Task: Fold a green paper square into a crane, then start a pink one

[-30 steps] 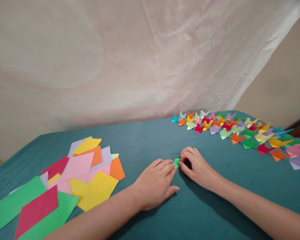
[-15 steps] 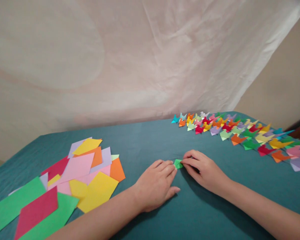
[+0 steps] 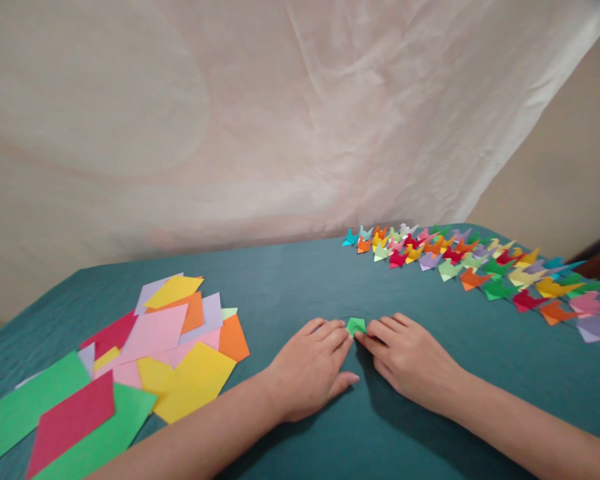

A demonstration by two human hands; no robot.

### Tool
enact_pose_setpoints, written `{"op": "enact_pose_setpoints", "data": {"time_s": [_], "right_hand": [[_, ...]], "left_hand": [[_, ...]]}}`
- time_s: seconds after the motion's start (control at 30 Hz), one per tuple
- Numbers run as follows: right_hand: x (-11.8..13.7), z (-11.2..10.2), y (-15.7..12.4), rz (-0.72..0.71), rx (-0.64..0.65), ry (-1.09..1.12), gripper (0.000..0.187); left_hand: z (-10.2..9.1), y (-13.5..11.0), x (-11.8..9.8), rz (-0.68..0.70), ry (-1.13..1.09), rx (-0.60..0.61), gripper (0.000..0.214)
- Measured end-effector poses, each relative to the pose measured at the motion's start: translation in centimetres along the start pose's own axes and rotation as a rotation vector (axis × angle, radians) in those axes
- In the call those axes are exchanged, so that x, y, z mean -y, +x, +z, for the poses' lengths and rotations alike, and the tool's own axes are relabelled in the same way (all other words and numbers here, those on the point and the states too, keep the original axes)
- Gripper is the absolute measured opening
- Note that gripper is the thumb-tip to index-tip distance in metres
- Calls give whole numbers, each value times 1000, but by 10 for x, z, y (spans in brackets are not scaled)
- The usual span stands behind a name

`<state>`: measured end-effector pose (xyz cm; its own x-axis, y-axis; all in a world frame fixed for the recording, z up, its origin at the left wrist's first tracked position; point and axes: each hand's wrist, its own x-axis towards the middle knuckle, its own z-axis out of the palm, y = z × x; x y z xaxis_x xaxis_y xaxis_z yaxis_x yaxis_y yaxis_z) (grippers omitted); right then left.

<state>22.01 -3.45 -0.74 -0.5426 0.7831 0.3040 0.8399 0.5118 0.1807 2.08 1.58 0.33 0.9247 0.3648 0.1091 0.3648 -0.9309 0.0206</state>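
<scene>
A small folded piece of green paper (image 3: 356,326) lies on the teal tablecloth between my two hands. My left hand (image 3: 313,370) rests flat on the cloth, its fingers stretched out and its thumb apart. Its fingertips touch the left edge of the paper. From the other side my right hand (image 3: 405,350) bends over the paper's right side, fingers curled, with the index fingertip pressing at the lower edge. The undersides of my right fingers are hidden.
Loose coloured paper sheets (image 3: 193,380) overlap in a pile on the left. Rows of small folded paper birds (image 3: 475,278) stand at the back right. A pale hanging sheet (image 3: 280,120) rises behind the teal tablecloth (image 3: 280,280).
My right hand has shifted its fingers from pinching the paper's right corner to its lower right edge. The green paper now shows a smoother pentagon shape. My left hand stays almost still.
</scene>
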Motion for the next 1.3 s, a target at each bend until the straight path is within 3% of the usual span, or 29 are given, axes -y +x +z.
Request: {"op": "enact_pose_setpoints", "data": {"time_s": [0.7,1.3], "right_hand": [[-14,-9,1,58,202,-1,17],[-13,-3,-1,88,61,8,25]], "left_hand": [[-1,2,-1,-14,15,12,47],[-1,2,-1,-15,9,9,45]]}}
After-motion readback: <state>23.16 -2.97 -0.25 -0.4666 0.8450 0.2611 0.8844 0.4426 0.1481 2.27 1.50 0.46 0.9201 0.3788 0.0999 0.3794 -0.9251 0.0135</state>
